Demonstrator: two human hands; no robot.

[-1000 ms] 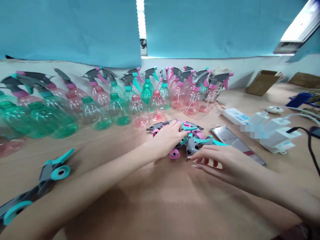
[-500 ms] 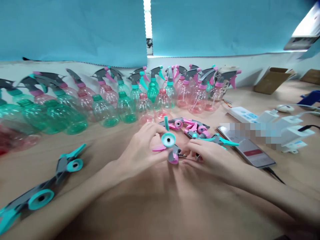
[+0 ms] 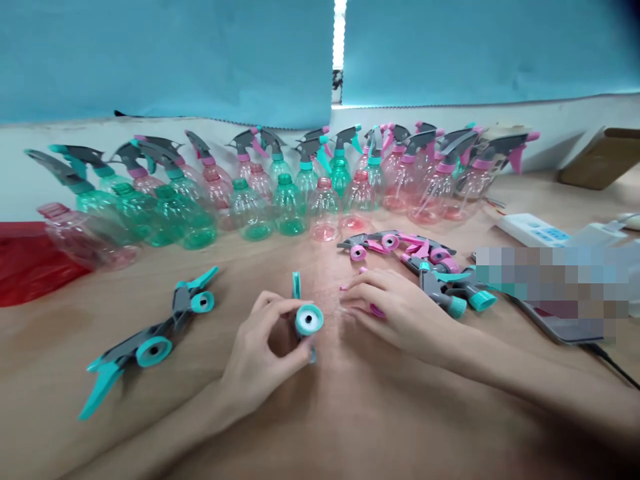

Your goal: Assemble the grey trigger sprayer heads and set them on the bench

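Observation:
My left hand [image 3: 260,340] pinches a teal-and-grey trigger spray head [image 3: 309,320] between thumb and fingers, its round cap facing me. Beside it on the right, my right hand [image 3: 395,303] curls palm-down over a pink spray head [image 3: 377,311]; only bits of pink show around the fingers, the rest is hidden. To the left, two teal spray heads [image 3: 154,351] lie on the table. Beyond my right hand is a group of pink spray heads [image 3: 390,241], with teal spray heads [image 3: 456,307] lying close to my right wrist.
Open-necked green and pink bottles [image 3: 290,207] stand in front of bottles fitted with spray heads [image 3: 425,177]. A red plastic bag [image 3: 30,263] lies at far left beside a tilted pink bottle [image 3: 90,237]. At right are a phone [image 3: 560,320], a power strip [image 3: 535,230] and a cardboard box [image 3: 603,160].
The view has turned left. My hands have drawn apart; the pink spray head that was between them is now mostly hidden under my right hand. The teal one stays in my left hand.

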